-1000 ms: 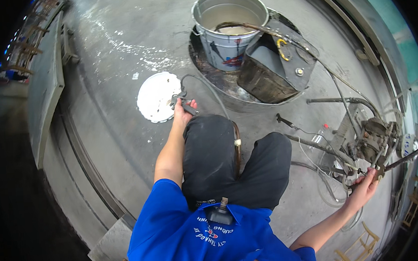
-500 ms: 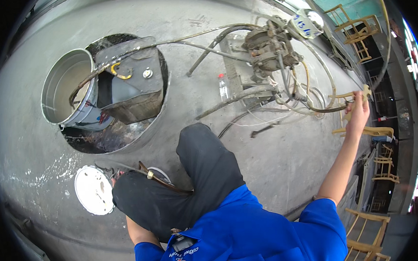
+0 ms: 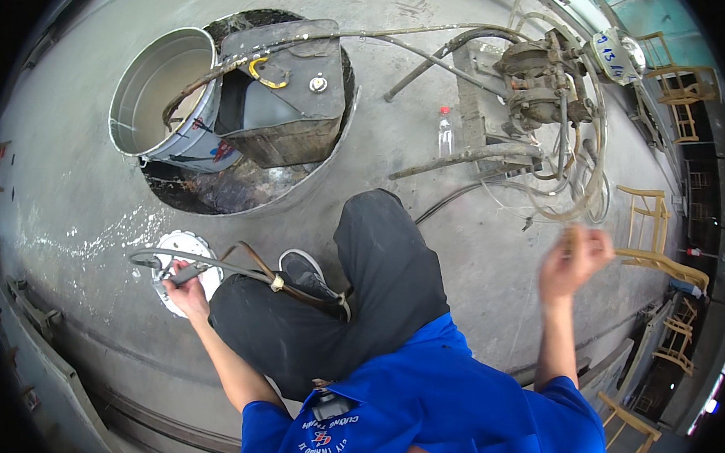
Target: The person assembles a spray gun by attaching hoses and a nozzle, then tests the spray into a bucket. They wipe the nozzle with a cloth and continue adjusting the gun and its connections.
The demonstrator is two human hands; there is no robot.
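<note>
My left hand [image 3: 187,295] is closed round the grey handle of a spray gun [image 3: 191,272], above a white round lid [image 3: 175,246] lying on the floor. Hoses [image 3: 248,271] run from the gun across my left knee, bound together with a pale tie. On the right, my right hand [image 3: 576,260] is raised over the floor, its fingers curled but smeared by motion; whether they hold anything does not show. Beyond it stands a grimy pump [image 3: 535,82] with several hoses.
Ahead to the left, a metal bucket [image 3: 134,140] of pale liquid and a dark open-topped tank [image 3: 288,140] stand in a round tray [image 3: 327,175]. A clear bottle [image 3: 445,140] with a red cap is near the pump. Wooden chair frames [image 3: 645,220] line the right side.
My right hand has come left and nearer, away from the hoses and a pale wooden piece. My left hand has lifted the spray gun into view from beside my knee. The view has shifted.
</note>
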